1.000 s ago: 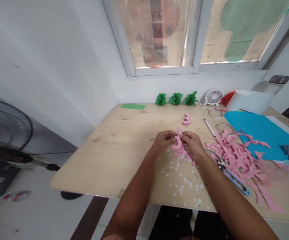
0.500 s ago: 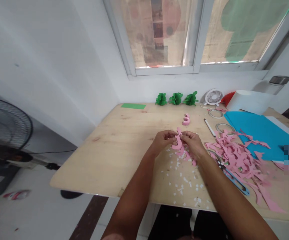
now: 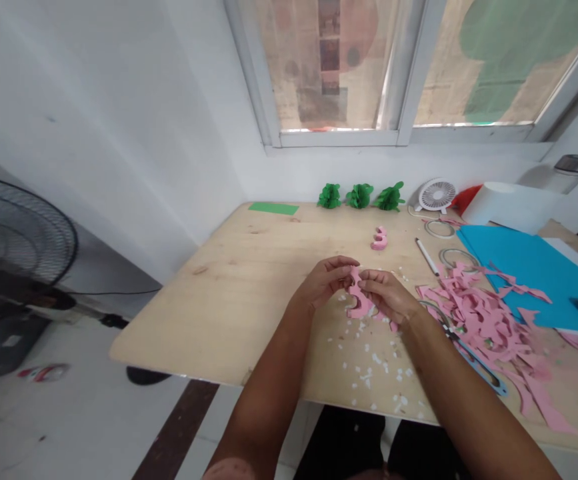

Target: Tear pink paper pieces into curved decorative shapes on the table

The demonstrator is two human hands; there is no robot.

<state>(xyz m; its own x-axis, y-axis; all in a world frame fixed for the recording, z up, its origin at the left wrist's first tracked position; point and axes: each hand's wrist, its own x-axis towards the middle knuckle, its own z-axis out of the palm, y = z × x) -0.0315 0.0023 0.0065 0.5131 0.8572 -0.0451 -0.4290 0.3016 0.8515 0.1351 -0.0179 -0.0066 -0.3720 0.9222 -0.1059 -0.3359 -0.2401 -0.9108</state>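
The left hand [image 3: 323, 281] and right hand [image 3: 387, 293], fingertips nearly closed, pinch a curved pink paper piece [image 3: 358, 297] above the wooden desk [image 3: 249, 280], with one 3-shaped pink paper cutout [image 3: 381, 244] already cut beyond them; how much remains cannot be told.

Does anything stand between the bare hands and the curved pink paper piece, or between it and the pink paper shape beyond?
Nothing visible: the left hand and right hand touch the piece, and bare wooden tabletop lies before the shape.

The pale wooden table [image 3: 209, 307] carries pink paper scraps [image 3: 489, 320], blue sheets [image 3: 529, 273], green figures [image 3: 359, 195] and a white pen [image 3: 427, 257].
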